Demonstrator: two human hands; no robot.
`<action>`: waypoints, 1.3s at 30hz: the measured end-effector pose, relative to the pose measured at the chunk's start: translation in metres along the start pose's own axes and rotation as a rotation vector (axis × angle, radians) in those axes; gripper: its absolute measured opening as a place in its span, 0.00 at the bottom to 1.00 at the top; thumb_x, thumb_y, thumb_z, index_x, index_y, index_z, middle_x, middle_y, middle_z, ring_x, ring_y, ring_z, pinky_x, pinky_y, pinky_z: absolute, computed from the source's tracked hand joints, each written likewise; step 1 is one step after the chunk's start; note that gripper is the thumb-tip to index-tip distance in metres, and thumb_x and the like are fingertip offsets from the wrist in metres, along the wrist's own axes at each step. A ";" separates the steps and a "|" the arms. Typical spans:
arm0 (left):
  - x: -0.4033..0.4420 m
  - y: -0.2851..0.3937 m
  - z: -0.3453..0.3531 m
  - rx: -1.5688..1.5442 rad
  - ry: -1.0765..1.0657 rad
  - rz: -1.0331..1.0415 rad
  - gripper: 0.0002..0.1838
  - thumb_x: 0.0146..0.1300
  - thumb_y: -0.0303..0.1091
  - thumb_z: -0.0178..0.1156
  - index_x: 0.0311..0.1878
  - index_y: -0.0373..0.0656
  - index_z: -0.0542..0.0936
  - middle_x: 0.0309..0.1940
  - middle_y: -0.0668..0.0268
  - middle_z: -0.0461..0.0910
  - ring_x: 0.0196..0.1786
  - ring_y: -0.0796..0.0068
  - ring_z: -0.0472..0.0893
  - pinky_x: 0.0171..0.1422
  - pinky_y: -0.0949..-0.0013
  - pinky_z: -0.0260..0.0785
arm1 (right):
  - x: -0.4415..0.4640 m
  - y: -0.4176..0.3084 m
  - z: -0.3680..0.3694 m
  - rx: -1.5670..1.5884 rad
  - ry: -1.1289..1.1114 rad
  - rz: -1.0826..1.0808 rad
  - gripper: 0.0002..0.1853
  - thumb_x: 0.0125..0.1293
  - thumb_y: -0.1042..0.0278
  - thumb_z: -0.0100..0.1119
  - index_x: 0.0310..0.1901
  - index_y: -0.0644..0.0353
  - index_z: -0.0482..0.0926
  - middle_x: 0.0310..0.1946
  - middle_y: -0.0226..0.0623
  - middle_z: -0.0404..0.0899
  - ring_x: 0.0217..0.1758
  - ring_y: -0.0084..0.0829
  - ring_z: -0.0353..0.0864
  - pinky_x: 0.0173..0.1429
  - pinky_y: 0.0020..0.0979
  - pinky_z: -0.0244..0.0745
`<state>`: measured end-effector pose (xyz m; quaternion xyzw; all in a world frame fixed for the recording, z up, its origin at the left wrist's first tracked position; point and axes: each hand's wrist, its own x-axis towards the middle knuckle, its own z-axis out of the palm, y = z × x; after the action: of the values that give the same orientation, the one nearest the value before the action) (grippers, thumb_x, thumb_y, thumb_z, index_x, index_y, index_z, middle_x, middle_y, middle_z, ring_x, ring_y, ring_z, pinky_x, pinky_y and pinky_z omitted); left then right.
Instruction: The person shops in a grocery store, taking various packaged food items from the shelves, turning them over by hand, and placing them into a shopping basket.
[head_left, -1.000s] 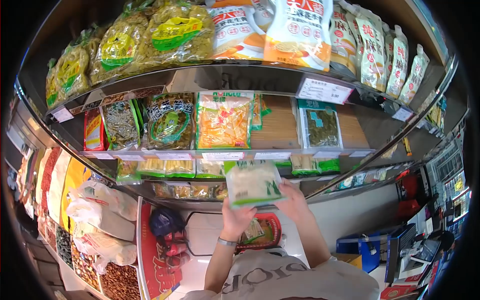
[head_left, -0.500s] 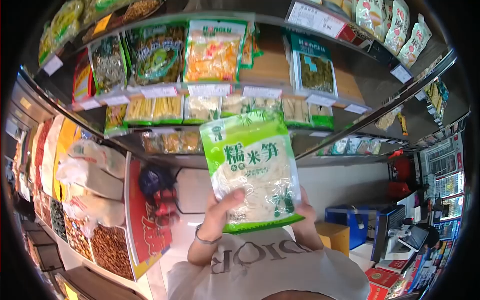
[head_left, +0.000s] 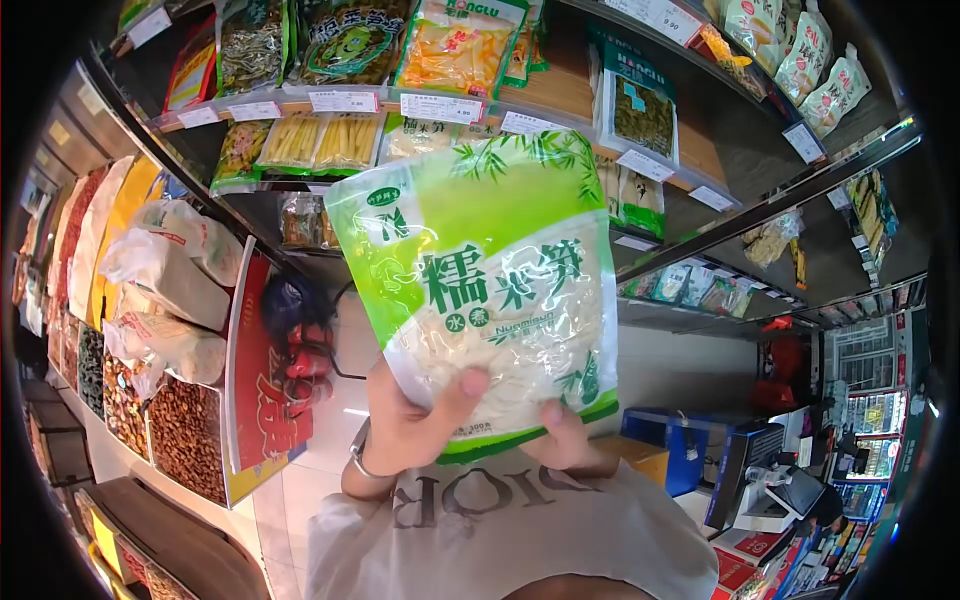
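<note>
Upright before my chest is a green and white packet of bamboo shoots (head_left: 500,300), its printed front facing me and pale pieces showing through the clear film. My left hand (head_left: 415,415) grips its lower left side, thumb lying across the front and fingers hidden behind. At the lower right edge my right hand (head_left: 568,440) holds it too, with the thumb on the front and the other fingers out of sight. A band circles my left wrist. Behind the packet's top, similar packets (head_left: 415,140) lie on a shelf.
Shelves of bagged goods (head_left: 465,45) with price tags (head_left: 440,107) span the front. On the left stand bins of brown nuts (head_left: 188,440) with white plastic bags (head_left: 165,270) above. A blue box (head_left: 665,450) and red cartons (head_left: 745,560) are at the right.
The bamboo shoot packet has come closer and looks larger. My right thumb now shows on its front, while before it was hidden. The shelves have shifted upward in view.
</note>
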<state>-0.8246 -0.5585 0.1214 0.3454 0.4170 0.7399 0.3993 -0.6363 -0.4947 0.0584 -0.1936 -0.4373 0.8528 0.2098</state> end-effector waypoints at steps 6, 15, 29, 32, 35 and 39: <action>0.010 -0.002 -0.010 0.464 -0.162 0.252 0.69 0.50 0.58 0.73 0.79 0.36 0.34 0.73 0.45 0.52 0.72 0.55 0.61 0.72 0.58 0.58 | 0.045 -0.028 0.054 -0.563 0.289 -0.873 0.24 0.70 0.61 0.54 0.62 0.67 0.73 0.65 0.47 0.72 0.70 0.48 0.68 0.71 0.39 0.64; -0.017 -0.015 -0.013 -0.721 0.077 -0.283 0.34 0.61 0.33 0.59 0.70 0.33 0.63 0.61 0.48 0.74 0.62 0.53 0.76 0.66 0.55 0.70 | 0.032 -0.104 0.052 -1.415 -0.402 -0.808 0.32 0.53 0.60 0.72 0.61 0.61 0.76 0.71 0.48 0.65 0.76 0.61 0.56 0.71 0.54 0.63; -0.017 -0.002 0.018 -0.341 0.126 -0.196 0.29 0.64 0.28 0.63 0.67 0.31 0.66 0.59 0.55 0.77 0.60 0.64 0.78 0.64 0.64 0.70 | 0.021 -0.025 0.006 0.342 -0.110 -0.344 0.44 0.59 0.62 0.62 0.72 0.71 0.53 0.69 0.53 0.65 0.75 0.42 0.61 0.77 0.43 0.55; -0.012 -0.005 0.020 -0.318 0.151 -0.187 0.30 0.65 0.28 0.63 0.68 0.32 0.66 0.58 0.56 0.78 0.60 0.65 0.77 0.65 0.65 0.68 | 0.009 -0.009 0.012 0.205 -0.049 -0.313 0.38 0.63 0.62 0.60 0.71 0.69 0.58 0.68 0.53 0.67 0.74 0.45 0.64 0.76 0.46 0.57; -0.005 -0.012 0.018 -0.182 0.164 -0.129 0.36 0.62 0.30 0.65 0.70 0.32 0.62 0.60 0.55 0.76 0.60 0.63 0.77 0.66 0.64 0.68 | 0.005 0.001 0.025 -0.022 0.026 -0.397 0.33 0.66 0.63 0.58 0.70 0.66 0.62 0.67 0.53 0.69 0.72 0.47 0.66 0.75 0.48 0.60; 0.012 -0.020 0.015 0.309 0.042 0.316 0.53 0.61 0.44 0.67 0.78 0.36 0.43 0.75 0.51 0.50 0.75 0.59 0.57 0.75 0.58 0.55 | 0.041 -0.002 0.037 -0.630 0.161 -0.988 0.26 0.71 0.63 0.55 0.68 0.63 0.67 0.65 0.52 0.71 0.71 0.51 0.69 0.73 0.51 0.63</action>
<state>-0.8114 -0.5358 0.1123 0.4479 0.4744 0.7277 0.2118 -0.6896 -0.4963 0.0738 -0.0840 -0.6907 0.4656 0.5469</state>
